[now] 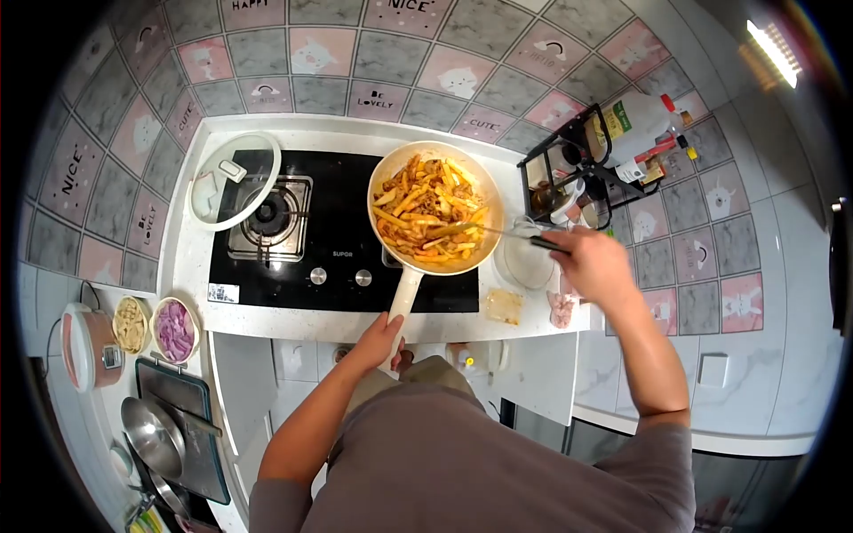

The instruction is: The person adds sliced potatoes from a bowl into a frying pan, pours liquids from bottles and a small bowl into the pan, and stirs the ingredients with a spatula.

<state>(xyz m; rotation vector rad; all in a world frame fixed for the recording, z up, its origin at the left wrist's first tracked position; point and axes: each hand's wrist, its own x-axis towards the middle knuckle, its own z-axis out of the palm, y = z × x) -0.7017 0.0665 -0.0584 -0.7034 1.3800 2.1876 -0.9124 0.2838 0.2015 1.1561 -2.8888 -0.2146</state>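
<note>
A cream-coloured pan (379,211) sits on the right side of the black stove, filled with browned, sauced food strips (433,204). My left hand (378,342) is closed around the pan's pale handle (405,298), near the counter's front edge. To the right of the pan, my right hand (591,262) grips the black handle of a spatula (506,233). The spatula's shaft crosses the pan's right rim, and its head lies among the food. Beneath the spatula handle, a clear round dish (528,262) stands on the counter.
A glass lid (235,181) lies by the left burner (269,214). The black rack (569,147) at right holds bottles. Bowls of purple onion (175,330) and pale slices (131,325), a cutting board (200,426) and a metal bowl (153,435) are at left.
</note>
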